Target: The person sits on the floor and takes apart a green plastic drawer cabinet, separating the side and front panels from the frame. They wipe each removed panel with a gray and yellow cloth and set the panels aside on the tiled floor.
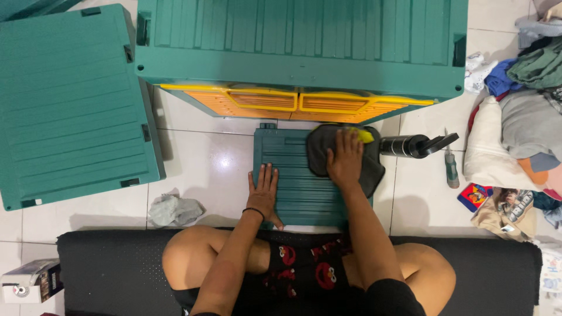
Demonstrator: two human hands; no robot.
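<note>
In the head view, the person sits cross-legged on a black mat [105, 263] on the tiled floor [205, 158], looking down at a small green slatted panel [295, 184] lying flat just in front of the knees. The left hand [263, 193] lies spread open, palm down, on the panel's left edge, apparently to pin it against sliding. The right hand [345, 161] presses flat, fingers extended, on a dark grey cloth [319, 152] with a yellow edge, which covers the panel's far right corner; the hand holds the cloth against the surface rather than gripping it.

Just right of the cloth a dark spray bottle [410, 145] lies on its side, within easy reach, and a screwdriver [451, 167] lies beyond it. Far from the person stands a large green cabinet piece [304, 47] with orange slatted parts [298, 105] beneath its near edge. Another green panel [70, 105] lies to the left, a crumpled grey rag [174, 209] near it. Clothes are heaped [527, 117] at the right.
</note>
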